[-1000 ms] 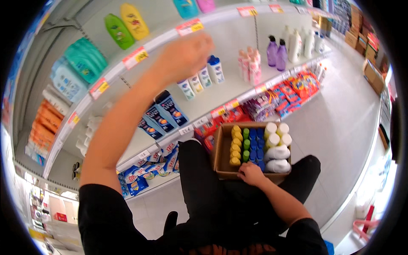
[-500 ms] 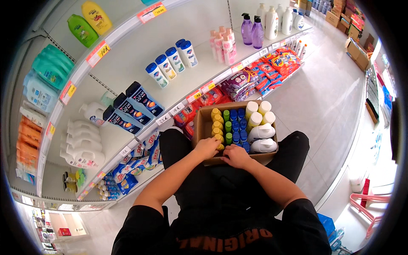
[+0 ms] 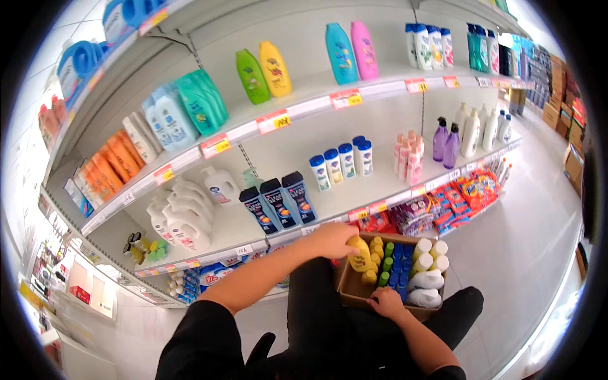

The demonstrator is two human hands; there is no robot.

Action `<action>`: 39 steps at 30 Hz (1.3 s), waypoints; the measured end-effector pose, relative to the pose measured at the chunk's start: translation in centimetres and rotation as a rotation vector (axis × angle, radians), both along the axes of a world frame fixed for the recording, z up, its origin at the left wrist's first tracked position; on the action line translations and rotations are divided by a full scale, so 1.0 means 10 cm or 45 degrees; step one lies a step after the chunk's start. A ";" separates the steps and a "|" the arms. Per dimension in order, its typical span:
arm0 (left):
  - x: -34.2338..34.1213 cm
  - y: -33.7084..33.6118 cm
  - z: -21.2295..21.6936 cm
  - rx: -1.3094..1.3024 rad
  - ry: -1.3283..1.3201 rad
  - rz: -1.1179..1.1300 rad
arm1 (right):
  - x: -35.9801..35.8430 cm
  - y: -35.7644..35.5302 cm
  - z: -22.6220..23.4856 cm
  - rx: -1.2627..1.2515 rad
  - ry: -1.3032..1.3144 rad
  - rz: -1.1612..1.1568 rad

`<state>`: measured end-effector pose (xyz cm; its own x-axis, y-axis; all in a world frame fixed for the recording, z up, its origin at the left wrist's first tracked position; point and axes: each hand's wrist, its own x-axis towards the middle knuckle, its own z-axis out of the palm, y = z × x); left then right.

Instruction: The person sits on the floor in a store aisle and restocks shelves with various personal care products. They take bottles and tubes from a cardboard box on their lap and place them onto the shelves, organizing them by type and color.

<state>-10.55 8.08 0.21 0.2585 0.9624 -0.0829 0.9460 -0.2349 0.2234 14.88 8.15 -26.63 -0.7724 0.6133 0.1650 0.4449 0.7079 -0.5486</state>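
Left hand (image 3: 340, 240) has fingers wrapped round yellow bottle (image 3: 360, 255), at left side of carton (image 3: 354, 299). Right hand (image 3: 386, 303) at near rim, grip unclear. Best: steady carton, clear neighbouring yellow caps (image 3: 369, 277).

The yellow shampoo bottle (image 3: 360, 256) is smooth, glossy plastic; the carton (image 3: 352, 291) around the others is matt brown cardboard. Shiny plastic film wraps the orange-red detergent bags (image 3: 479, 192) — the pump bottles (image 3: 451, 151) are translucent purple plastic, the trousers (image 3: 316, 316) dull black cloth.
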 end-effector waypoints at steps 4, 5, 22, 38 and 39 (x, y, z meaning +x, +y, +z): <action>-0.05 -0.12 1.22 0.240 -0.206 0.267 | 0.06 0.00 0.02 0.008 -0.014 -0.019; -0.09 -0.12 1.46 0.285 -0.340 0.346 | 0.07 0.01 0.01 0.011 -0.012 -0.021; -0.81 0.93 3.33 1.385 -0.044 0.369 | 0.03 0.01 0.04 -0.035 -0.008 -0.024; -1.34 1.69 3.44 1.188 0.088 0.507 | 0.04 0.02 0.13 -0.106 0.023 -0.009; -1.33 1.70 3.40 1.182 0.083 0.498 | 0.05 0.01 0.12 -0.112 0.021 -0.014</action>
